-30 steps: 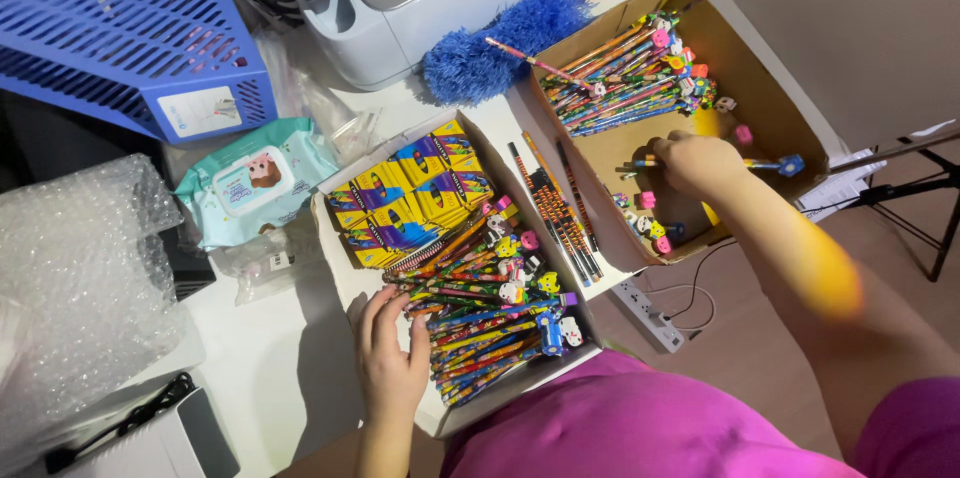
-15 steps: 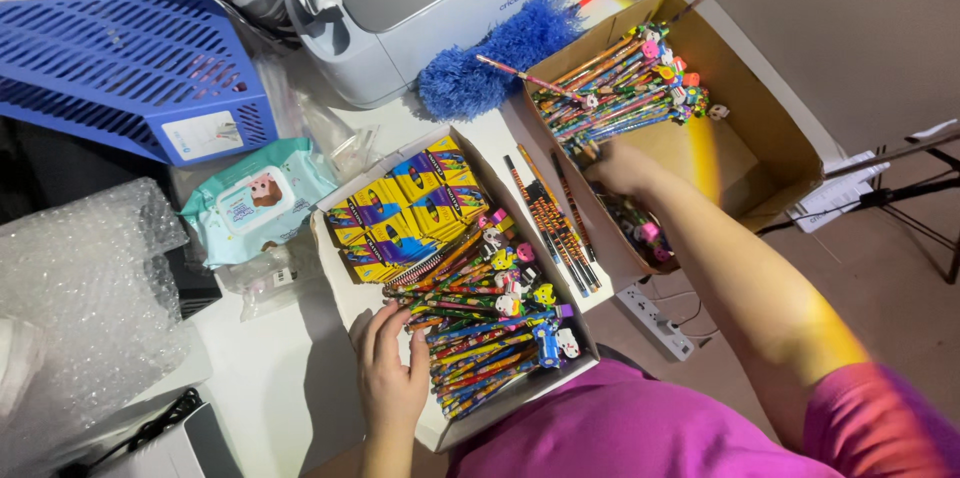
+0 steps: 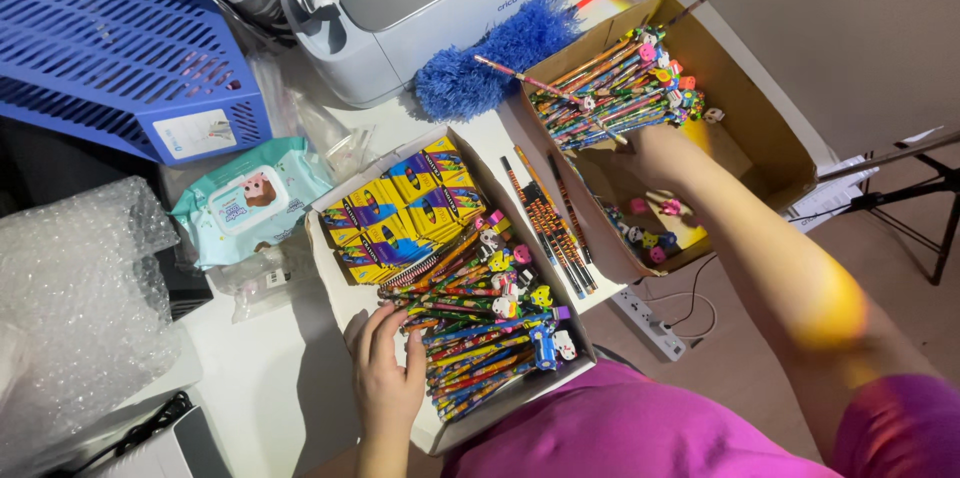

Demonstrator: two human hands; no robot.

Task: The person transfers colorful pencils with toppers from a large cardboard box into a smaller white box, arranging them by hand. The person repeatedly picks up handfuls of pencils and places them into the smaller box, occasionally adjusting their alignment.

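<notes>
Left hand (image 3: 388, 378): fingers spread flat on white box (image 3: 335, 283) edge, gripping nothing.
Right hand (image 3: 650, 150): in brown box (image 3: 770, 128) beside pencil bundle (image 3: 620, 88); grip hidden.

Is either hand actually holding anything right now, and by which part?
The right hand is in the brown box at the near ends of the pencil pile; its grip is hidden. The left hand lies flat on the white box's rim, holding nothing.

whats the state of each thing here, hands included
left hand: flat, fingers spread, on the white box's edge
right hand: inside the brown box, at the pencil pile; grip unclear
white box: open, full of pencils and crayon packs
brown box: open, pencils heaped at one end
wipes pack: flap closed
</notes>
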